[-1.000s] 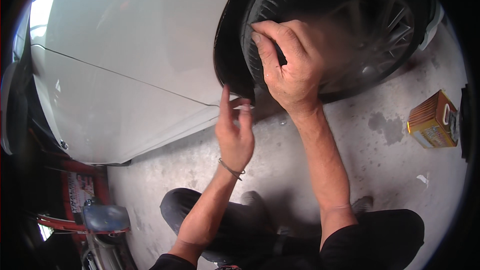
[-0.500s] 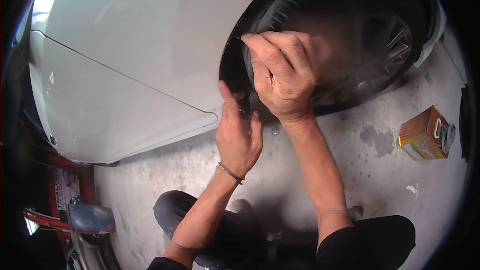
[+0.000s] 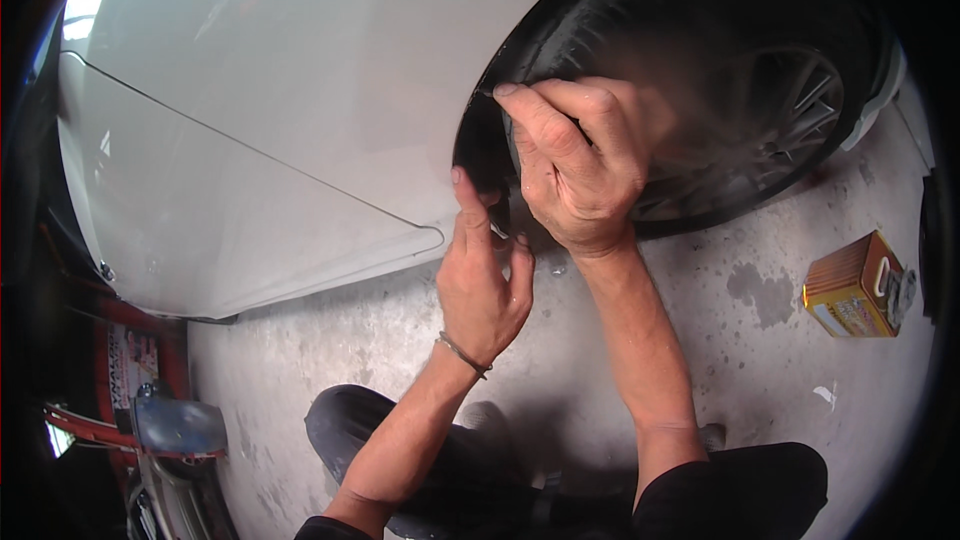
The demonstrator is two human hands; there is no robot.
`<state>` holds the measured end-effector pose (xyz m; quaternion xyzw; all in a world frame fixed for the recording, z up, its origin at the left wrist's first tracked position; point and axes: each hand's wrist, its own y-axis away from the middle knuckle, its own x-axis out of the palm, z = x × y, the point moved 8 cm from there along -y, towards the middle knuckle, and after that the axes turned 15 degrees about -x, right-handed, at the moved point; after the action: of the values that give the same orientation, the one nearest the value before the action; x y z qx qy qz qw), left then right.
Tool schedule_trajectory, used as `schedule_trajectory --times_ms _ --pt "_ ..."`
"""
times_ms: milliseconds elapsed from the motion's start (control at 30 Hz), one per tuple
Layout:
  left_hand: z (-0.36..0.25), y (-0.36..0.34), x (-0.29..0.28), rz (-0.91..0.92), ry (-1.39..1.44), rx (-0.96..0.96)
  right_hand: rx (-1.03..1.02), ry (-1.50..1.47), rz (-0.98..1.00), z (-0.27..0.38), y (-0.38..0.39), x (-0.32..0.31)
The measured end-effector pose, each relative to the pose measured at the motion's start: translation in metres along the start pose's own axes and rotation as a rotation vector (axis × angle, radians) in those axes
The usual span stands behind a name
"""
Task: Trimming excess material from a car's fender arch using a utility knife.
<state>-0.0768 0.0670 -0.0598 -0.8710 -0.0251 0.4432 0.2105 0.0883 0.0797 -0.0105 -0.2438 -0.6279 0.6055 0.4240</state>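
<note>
A pale, glossy car body panel (image 3: 290, 70) fills the upper left, with a dark wheel arch edge (image 3: 484, 145) curving down its right side. My left hand (image 3: 482, 285) is at the lower end of that arch. Its index finger lies along the edge and its thumb stands apart; the other fingers are partly hidden. Higher up, my right hand (image 3: 585, 165) is closed, thumb and forefinger pinched together at the arch edge. Whatever lies in that pinch is too small or hidden to make out. Behind it is the black tyre (image 3: 650, 5) with its dark spoked rim (image 3: 800, 105).
On the grey concrete floor (image 3: 580, 360) at right stands a gold and brown metal can (image 3: 850, 285) with a white handle. A dark damp patch (image 3: 762, 292) lies beside it. Red-framed equipment with a blue-grey rounded tank (image 3: 180, 425) stands at lower left. My bent knees are below.
The arch edge, wheel and both hands sit slightly lower and further right in the picture. Both hands keep nearly the same pose at the arch.
</note>
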Motion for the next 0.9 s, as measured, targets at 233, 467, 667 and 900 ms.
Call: schedule_trajectory --times_ms 233,467,667,900 --pt "-0.001 0.0 -0.004 -0.001 -0.012 0.022 -0.002 -0.001 -0.021 0.001 0.0 0.003" --pt "0.0 0.001 -0.008 0.006 -0.029 0.013 -0.019 -0.046 0.098 0.003 -0.001 0.001" --pt "0.001 0.0 -0.011 0.005 -0.036 -0.009 -0.008 -0.035 0.028 0.0 0.001 0.002" --pt "0.003 0.0 -0.016 0.026 -0.052 -0.017 -0.001 -0.009 -0.008 0.001 0.006 0.001"
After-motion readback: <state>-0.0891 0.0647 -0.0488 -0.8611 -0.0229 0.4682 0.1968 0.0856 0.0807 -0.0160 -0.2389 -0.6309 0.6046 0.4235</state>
